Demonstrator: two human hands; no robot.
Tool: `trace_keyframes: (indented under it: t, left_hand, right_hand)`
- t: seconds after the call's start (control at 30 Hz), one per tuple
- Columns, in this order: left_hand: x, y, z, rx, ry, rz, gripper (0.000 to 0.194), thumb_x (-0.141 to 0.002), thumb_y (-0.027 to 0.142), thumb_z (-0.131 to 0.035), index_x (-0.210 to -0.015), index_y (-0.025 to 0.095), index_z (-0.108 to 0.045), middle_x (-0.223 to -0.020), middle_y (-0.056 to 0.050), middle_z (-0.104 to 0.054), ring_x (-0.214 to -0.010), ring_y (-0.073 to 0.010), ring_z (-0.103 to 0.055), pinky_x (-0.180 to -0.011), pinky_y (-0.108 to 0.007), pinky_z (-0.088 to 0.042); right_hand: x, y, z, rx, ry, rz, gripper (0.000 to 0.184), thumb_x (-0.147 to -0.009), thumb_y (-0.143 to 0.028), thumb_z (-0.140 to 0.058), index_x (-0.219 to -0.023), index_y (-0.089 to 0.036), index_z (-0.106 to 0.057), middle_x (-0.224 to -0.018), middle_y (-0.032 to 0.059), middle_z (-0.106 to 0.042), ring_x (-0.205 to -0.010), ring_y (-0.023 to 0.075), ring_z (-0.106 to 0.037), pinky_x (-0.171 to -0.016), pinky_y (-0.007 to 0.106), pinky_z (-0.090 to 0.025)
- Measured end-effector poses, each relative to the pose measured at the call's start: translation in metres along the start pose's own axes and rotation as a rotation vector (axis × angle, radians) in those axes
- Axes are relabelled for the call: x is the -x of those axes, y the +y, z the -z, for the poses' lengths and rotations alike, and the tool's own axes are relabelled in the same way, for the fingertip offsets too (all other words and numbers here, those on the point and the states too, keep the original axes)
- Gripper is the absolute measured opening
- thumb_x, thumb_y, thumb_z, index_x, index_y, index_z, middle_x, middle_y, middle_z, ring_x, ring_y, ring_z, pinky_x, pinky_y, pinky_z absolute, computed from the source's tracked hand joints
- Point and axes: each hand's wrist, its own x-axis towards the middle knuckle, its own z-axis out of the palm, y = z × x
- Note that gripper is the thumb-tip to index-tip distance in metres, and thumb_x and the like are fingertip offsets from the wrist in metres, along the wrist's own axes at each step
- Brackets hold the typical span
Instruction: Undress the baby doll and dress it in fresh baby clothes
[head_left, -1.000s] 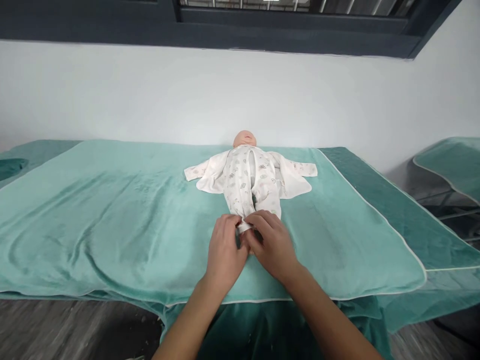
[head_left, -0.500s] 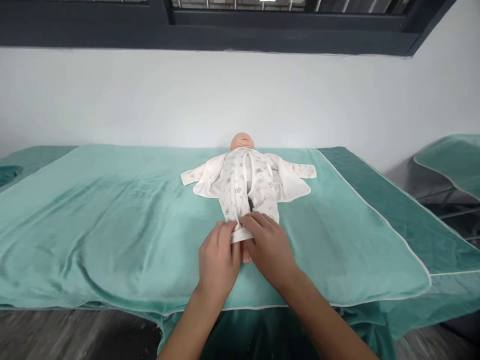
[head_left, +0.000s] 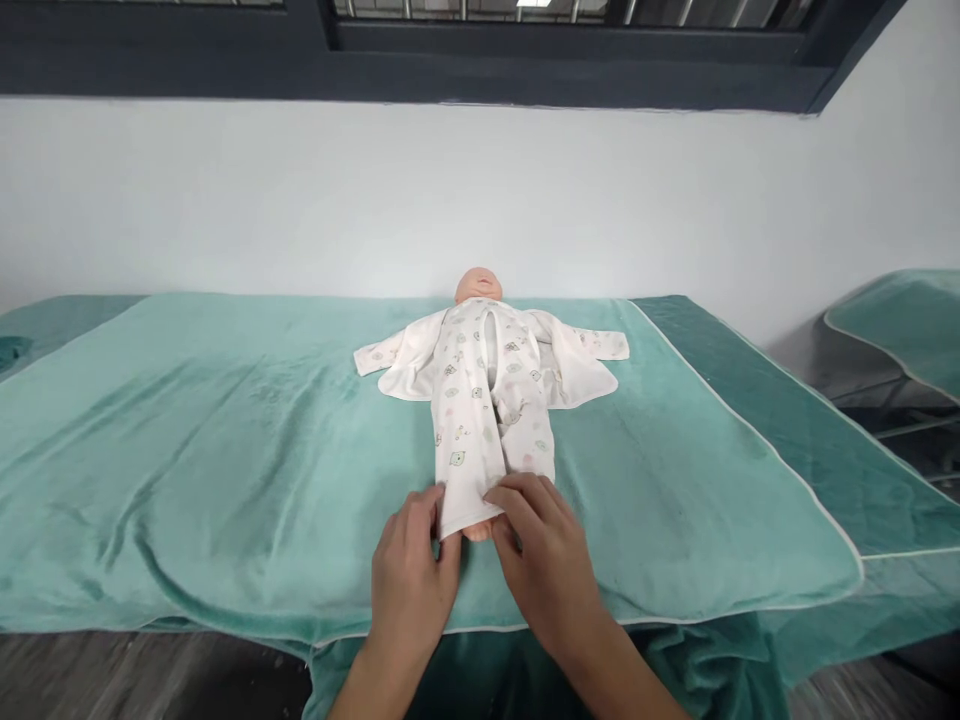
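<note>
A baby doll (head_left: 478, 284) lies on its back on the green blanket, its head toward the wall. It wears a white printed baby jacket (head_left: 574, 375) spread open at the sides, and white printed baby trousers (head_left: 469, 430) lie over its body and legs. My left hand (head_left: 416, 570) pinches the left edge of one trouser leg's hem. With thumb and fingers, my right hand (head_left: 544, 550) grips the other side of the same hem. A bit of the doll's foot (head_left: 478, 531) shows under the hem; the other foot is hidden behind my right hand.
The light green blanket (head_left: 225, 420) covers a bed against a white wall (head_left: 480, 190). A dark window frame (head_left: 570, 72) runs above. Darker green fabric (head_left: 885, 500) hangs at the right side, and another green-covered surface (head_left: 907, 325) stands farther right.
Both hands have moved toward me, drawing the trouser leg down so its hem reaches nearly over the foot. The leg fabric now lies longer and flatter.
</note>
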Motion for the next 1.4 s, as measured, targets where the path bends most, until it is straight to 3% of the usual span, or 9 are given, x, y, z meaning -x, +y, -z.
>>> trace_keyframes:
  t: [0.13, 0.3, 0.43, 0.57, 0.73, 0.87, 0.97, 1.13, 1.4]
  left_hand:
    - [0.011, -0.002, 0.000, 0.020, 0.016, 0.093, 0.018, -0.097, 0.028, -0.050, -0.114, 0.022, -0.057, -0.096, -0.004, -0.067, -0.084, -0.0226, -0.063, -0.076, -0.037, -0.051]
    - [0.007, 0.006, -0.004, 0.051, 0.108, 0.020, 0.016, -0.098, 0.025, -0.051, -0.111, 0.020, -0.058, -0.099, -0.006, -0.064, -0.093, -0.0225, -0.062, -0.082, -0.038, -0.052]
    - [0.001, 0.011, -0.004, 0.090, 0.149, -0.102, 0.014, -0.098, 0.019, -0.051, -0.110, 0.020, -0.058, -0.101, -0.006, -0.063, -0.097, -0.0207, -0.062, -0.086, -0.036, -0.052]
    - [0.005, 0.011, -0.005, 0.092, 0.165, -0.122, 0.019, -0.096, 0.012, -0.048, -0.111, 0.019, -0.058, -0.104, -0.007, -0.061, -0.100, -0.0206, -0.061, -0.087, -0.036, -0.052]
    - [0.008, 0.021, -0.003, 0.122, 0.204, -0.203, 0.029, -0.095, 0.007, -0.047, -0.118, 0.019, -0.058, -0.119, -0.011, -0.058, -0.113, -0.0221, -0.059, -0.096, -0.039, -0.052]
    - [-0.007, 0.041, -0.005, 0.094, 0.131, -0.322, 0.032, -0.095, 0.011, -0.054, -0.125, 0.021, -0.056, -0.125, -0.011, -0.059, -0.120, -0.0244, -0.055, -0.100, -0.042, -0.051]
    - [-0.024, 0.054, -0.008, 0.004, 0.033, -0.334, 0.029, -0.095, 0.012, -0.054, -0.122, 0.020, -0.057, -0.127, -0.011, -0.061, -0.129, -0.0276, -0.051, -0.106, -0.048, -0.048]
    - [-0.043, 0.066, -0.014, -0.114, -0.058, -0.293, 0.031, -0.092, 0.012, -0.055, -0.121, 0.022, -0.059, -0.132, -0.011, -0.060, -0.138, -0.0346, -0.044, -0.109, -0.056, -0.045]
    - [-0.055, 0.072, -0.022, -0.126, -0.110, -0.230, 0.020, -0.086, 0.025, -0.070, -0.104, 0.020, -0.062, -0.128, -0.010, -0.063, -0.135, -0.0362, -0.047, -0.110, -0.057, -0.043]
  right_hand:
    - [0.002, -0.011, 0.002, -0.096, -0.002, 0.101, 0.023, -0.097, -0.005, -0.047, -0.105, -0.021, -0.062, -0.104, 0.0064, -0.067, -0.095, 0.0226, -0.059, -0.085, 0.039, -0.048]
    - [0.004, -0.014, 0.005, -0.178, -0.048, 0.190, 0.028, -0.098, -0.004, -0.046, -0.112, -0.021, -0.062, -0.108, 0.0052, -0.068, -0.101, 0.0225, -0.058, -0.092, 0.041, -0.048]
    - [0.012, -0.003, 0.009, -0.189, 0.021, 0.170, 0.037, -0.093, 0.003, -0.043, -0.118, -0.020, -0.060, -0.106, 0.0061, -0.067, -0.099, 0.0221, -0.057, -0.091, 0.042, -0.048]
    - [0.022, 0.010, 0.016, -0.179, 0.056, 0.150, 0.042, -0.090, 0.004, -0.043, -0.120, -0.021, -0.058, -0.108, 0.0084, -0.065, -0.101, 0.0221, -0.058, -0.089, 0.042, -0.051]
    - [0.029, 0.037, 0.016, -0.001, 0.129, -0.040, 0.041, -0.092, -0.001, -0.047, -0.127, -0.022, -0.056, -0.122, 0.0118, -0.060, -0.113, 0.0250, -0.058, -0.092, 0.043, -0.052]
    - [0.024, 0.058, 0.008, 0.046, 0.111, -0.109, 0.038, -0.092, -0.008, -0.050, -0.127, -0.021, -0.055, -0.122, 0.0128, -0.060, -0.113, 0.0271, -0.058, -0.095, 0.046, -0.052]
    - [0.013, 0.064, 0.005, 0.015, 0.100, -0.119, 0.026, -0.092, -0.012, -0.052, -0.116, -0.021, -0.060, -0.111, 0.0104, -0.064, -0.102, 0.0261, -0.062, -0.088, 0.043, -0.053]
    - [-0.001, 0.054, 0.019, -0.220, 0.144, -0.091, 0.011, -0.093, -0.013, -0.052, -0.096, -0.021, -0.060, -0.089, 0.0029, -0.063, -0.082, 0.0181, -0.063, -0.074, 0.031, -0.050]
    - [-0.004, 0.036, 0.034, -0.338, 0.149, -0.100, 0.013, -0.096, -0.011, -0.054, -0.099, -0.021, -0.061, -0.088, 0.0006, -0.061, -0.074, 0.0131, -0.061, -0.066, 0.025, -0.048]
